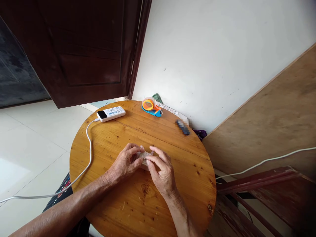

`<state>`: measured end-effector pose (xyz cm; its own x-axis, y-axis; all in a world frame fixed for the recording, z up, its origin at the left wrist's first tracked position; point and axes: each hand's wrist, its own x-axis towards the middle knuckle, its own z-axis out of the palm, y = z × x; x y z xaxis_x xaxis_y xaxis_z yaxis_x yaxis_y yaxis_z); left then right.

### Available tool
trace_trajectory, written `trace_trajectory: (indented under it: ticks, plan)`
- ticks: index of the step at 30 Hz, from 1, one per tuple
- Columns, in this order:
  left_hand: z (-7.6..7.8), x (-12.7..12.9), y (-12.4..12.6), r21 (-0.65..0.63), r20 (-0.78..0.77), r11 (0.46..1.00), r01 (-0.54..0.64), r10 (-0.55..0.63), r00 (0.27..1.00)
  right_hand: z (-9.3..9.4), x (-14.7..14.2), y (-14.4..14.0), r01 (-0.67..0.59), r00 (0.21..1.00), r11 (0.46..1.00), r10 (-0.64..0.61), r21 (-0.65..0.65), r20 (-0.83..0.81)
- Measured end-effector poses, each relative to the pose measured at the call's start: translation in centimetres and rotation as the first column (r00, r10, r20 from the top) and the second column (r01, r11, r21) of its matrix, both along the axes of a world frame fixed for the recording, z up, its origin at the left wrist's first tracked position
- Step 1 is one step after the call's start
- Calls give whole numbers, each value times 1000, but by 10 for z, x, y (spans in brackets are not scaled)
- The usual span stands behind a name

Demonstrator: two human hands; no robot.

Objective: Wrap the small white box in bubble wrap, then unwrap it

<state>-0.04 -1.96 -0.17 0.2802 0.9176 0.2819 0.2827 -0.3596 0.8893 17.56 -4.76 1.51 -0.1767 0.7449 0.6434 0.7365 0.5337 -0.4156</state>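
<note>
Clear plastic packet (145,157) pinched between two hands at the centre of a round wooden table (118,138)
Left hand (124,164) and right hand (161,172) each clamp one end with fingertips, steadying it on the tabletop; power bank (111,113) and tape dispenser (151,107) lie well apart

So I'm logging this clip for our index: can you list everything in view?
round table: 1, honey-coloured wood, centre
power bank: 1, white, table's far left edge
cable: 1, white, from power bank off table's left
tape dispenser: 1, blue and orange, far edge by wall
dark object: 1, blurred, right of dispenser
door: 1, dark brown, top left
wooden board: 1, tan, leaning right
small clear packet: 1, pale, between both hands
left hand: 1, on packet
right hand: 1, on packet
</note>
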Motion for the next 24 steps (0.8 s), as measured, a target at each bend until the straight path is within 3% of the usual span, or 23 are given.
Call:
trace_trajectory:
  ticks: [5, 15, 24]
  plan:
    - [-1, 1, -1, 21, -32, 999, -30, 31, 999, 0, 2, 0, -8, 1000, 1000, 8, 2, -5]
    - [5, -5, -2, -65, 2, 997, 44, -44, 999, 2, 2, -2, -15, 1000, 999, 14, -34, -12]
    - [3, -6, -2, -16, -40, 999, 40, -40, 998, -1, 3, -1, -54, 992, 996, 44, -77, -122]
